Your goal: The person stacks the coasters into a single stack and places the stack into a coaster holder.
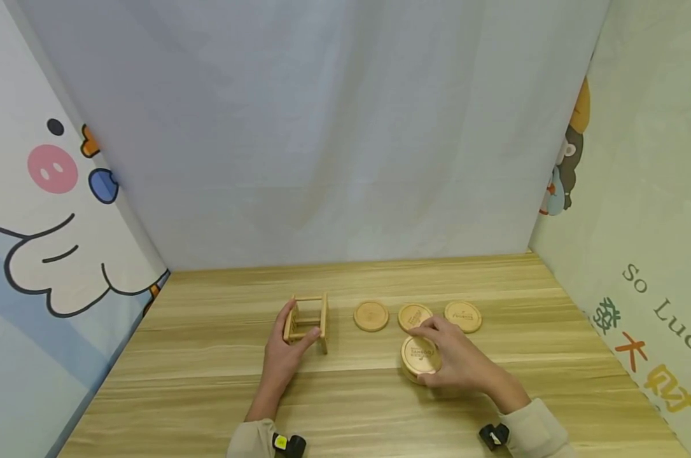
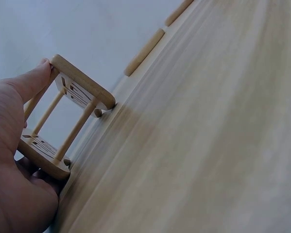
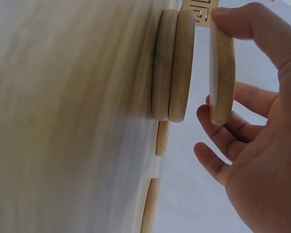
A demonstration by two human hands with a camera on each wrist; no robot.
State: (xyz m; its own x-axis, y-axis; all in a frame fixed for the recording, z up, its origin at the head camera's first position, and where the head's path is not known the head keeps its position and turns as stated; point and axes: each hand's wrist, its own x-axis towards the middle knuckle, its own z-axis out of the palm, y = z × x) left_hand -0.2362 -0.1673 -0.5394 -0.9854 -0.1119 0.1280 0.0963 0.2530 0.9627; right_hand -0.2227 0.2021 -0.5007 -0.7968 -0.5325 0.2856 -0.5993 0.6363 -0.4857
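Note:
My left hand (image 1: 284,361) grips a small wooden coaster holder (image 1: 324,321), thumb on one side panel and fingers at the other. In the left wrist view, the coaster holder (image 2: 84,82) shows round rods joining two cut-out panels. Between thumb and fingers, my right hand (image 1: 462,357) pinches a round wooden coaster (image 1: 421,355) with printed lettering. The right wrist view has this coaster (image 3: 225,73) apart from and above two stacked coasters (image 3: 181,68) on the table. From the head, that stack is mostly hidden under the held coaster.
Behind the stack, a plain-looking coaster (image 1: 371,317), a printed coaster (image 1: 413,315) and another printed coaster (image 1: 463,317) lie flat in a row. The wood-grain table (image 1: 208,356) meets a pale cloth backdrop (image 1: 334,159) at the back, with printed panels at both sides.

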